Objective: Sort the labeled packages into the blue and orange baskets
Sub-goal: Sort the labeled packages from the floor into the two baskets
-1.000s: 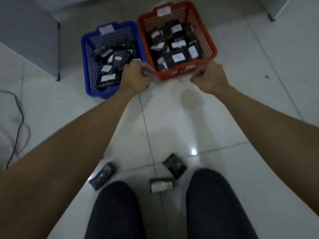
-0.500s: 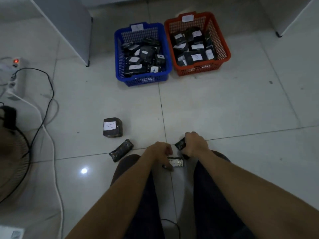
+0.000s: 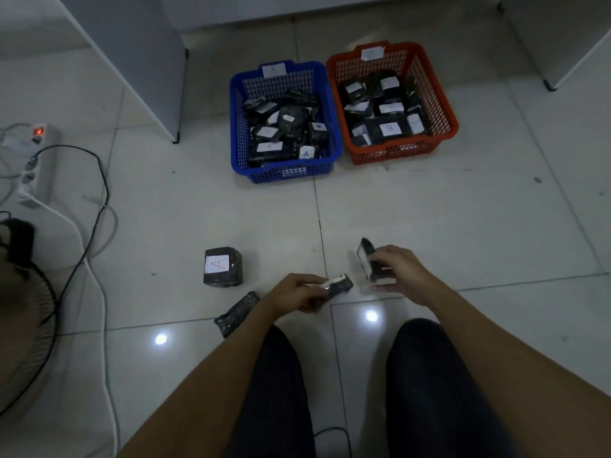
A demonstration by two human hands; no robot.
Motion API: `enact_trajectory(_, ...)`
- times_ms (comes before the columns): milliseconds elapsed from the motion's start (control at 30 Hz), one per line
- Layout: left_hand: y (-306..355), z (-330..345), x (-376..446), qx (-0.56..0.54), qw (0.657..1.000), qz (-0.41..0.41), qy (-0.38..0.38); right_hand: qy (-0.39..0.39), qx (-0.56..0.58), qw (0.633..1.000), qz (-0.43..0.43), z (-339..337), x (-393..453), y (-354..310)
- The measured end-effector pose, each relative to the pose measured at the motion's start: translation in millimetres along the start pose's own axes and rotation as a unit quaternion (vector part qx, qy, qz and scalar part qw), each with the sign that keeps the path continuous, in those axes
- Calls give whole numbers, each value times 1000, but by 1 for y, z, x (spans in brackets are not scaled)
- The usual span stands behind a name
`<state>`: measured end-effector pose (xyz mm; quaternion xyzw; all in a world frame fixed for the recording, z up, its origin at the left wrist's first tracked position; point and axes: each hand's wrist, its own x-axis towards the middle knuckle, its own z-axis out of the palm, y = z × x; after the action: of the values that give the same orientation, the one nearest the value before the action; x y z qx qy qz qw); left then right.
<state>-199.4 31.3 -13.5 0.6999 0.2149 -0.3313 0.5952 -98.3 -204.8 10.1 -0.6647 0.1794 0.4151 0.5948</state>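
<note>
While both baskets at 12 o'clock, blue basket (image 3: 238,127) and orange basket (image 3: 443,104), already hold many packages, four remain: left hand (image 3: 292,292) grips one package (image 3: 337,285), right hand (image 3: 395,267) another (image 3: 366,256), two lie on floor at 9 o'clock.

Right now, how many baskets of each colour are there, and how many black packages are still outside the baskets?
Blue basket: 1
Orange basket: 1
Packages on the floor: 2, the one marked A and an unmarked one
Packages in hands: 2, one in the left hand, one in the right hand
Total: 6
</note>
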Motion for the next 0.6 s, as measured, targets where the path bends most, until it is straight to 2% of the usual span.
enact_trajectory(100,13,-14,-4,-101,995,-5,8,-42,43,998,-33,-6,-10,-15)
enact_trajectory(300,54,-26,-9,-192,979,-36,51,-77,68,994,-48,-2,-14,-34)
enact_trajectory(400,62,-33,-10,-191,980,-41,46,-103,53,992,-53,0,-10,-42)
enact_trajectory(600,70,-40,-14,-168,985,-24,40,-107,47,991,-67,2,-10,-50)
